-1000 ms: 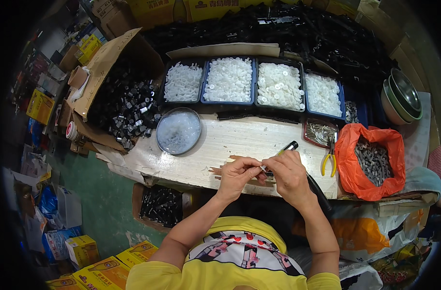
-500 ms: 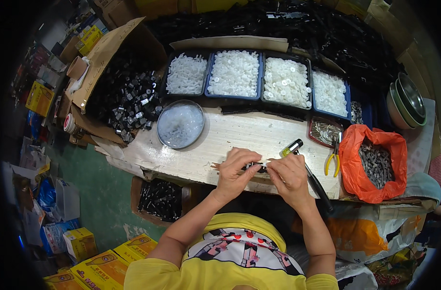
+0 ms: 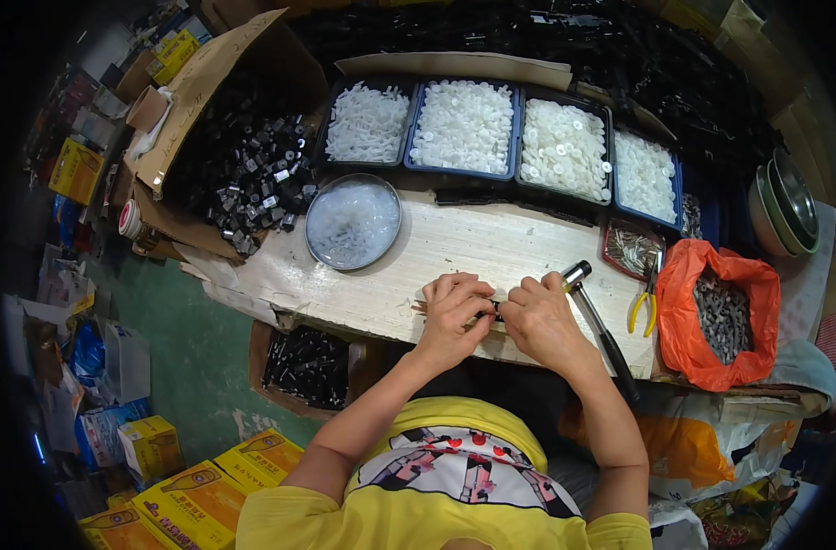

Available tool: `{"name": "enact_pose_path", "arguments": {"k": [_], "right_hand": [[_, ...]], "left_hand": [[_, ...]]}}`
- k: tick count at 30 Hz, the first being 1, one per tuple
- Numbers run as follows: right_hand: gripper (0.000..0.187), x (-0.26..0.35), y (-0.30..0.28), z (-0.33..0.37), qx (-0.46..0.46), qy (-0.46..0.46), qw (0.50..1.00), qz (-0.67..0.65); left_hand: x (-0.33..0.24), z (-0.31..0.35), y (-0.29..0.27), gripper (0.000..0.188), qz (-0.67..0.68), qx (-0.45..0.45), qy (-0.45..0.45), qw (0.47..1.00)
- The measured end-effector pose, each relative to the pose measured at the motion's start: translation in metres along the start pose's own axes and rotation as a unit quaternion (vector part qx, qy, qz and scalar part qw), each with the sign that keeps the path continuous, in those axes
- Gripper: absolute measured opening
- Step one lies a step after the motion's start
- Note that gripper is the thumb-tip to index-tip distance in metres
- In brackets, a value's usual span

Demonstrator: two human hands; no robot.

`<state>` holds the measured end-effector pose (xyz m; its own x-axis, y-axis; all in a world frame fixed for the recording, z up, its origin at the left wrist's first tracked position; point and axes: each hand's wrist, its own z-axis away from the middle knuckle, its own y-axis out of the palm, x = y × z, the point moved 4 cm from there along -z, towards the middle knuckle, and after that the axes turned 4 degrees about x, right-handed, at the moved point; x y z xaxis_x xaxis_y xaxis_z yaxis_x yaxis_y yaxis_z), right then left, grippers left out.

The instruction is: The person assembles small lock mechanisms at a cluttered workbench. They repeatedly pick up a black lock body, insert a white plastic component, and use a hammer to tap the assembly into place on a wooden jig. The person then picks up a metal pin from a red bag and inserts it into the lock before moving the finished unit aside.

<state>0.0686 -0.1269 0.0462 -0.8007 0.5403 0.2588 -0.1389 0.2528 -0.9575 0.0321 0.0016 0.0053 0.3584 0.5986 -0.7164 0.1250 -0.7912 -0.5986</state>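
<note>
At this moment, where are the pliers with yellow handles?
In the head view, the yellow-handled pliers lie on the right part of the worktable, between the hammer and the orange-red plastic bag.

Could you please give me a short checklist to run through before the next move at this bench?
1. Left hand and right hand both at the small dark part: ok.
2. Part's fit and alignment: cannot tell, fingers cover most of it.
3. Hammer lying wholly on the table: not ok, its handle overhangs the front edge.
4. Yellow-handled pliers out of both hands: ok.
5. Round dish of whitish pieces upright: ok.
6. Red bag open, grey parts exposed: ok.
</note>
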Motion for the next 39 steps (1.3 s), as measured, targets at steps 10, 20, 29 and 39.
{"name": "enact_pose_path", "arguments": {"k": [10,20,29,39], "right_hand": [[0.008,-0.028,-0.014,0.018,-0.062,0.059,0.99,-0.111],[0.008,-0.108,-0.081,0.131,-0.238,0.285,0.926,-0.063],[0.037,-0.2,-0.082,0.265,-0.113,0.496,0.841,0.187],[0.031,-0.202,-0.074,0.244,-0.165,0.505,0.837,0.132]], "left_hand": [[-0.008,-0.008,-0.004,0.013,-0.009,0.031,-0.026,0.999],[-0.01,-0.013,0.0,0.019,-0.085,0.115,0.02,0.989],[-0.011,-0.016,-0.001,0.018,-0.094,0.142,0.066,0.983],[0.116,-0.147,-0.105,0.018,-0.122,-0.171,-0.127,0.97]]}}
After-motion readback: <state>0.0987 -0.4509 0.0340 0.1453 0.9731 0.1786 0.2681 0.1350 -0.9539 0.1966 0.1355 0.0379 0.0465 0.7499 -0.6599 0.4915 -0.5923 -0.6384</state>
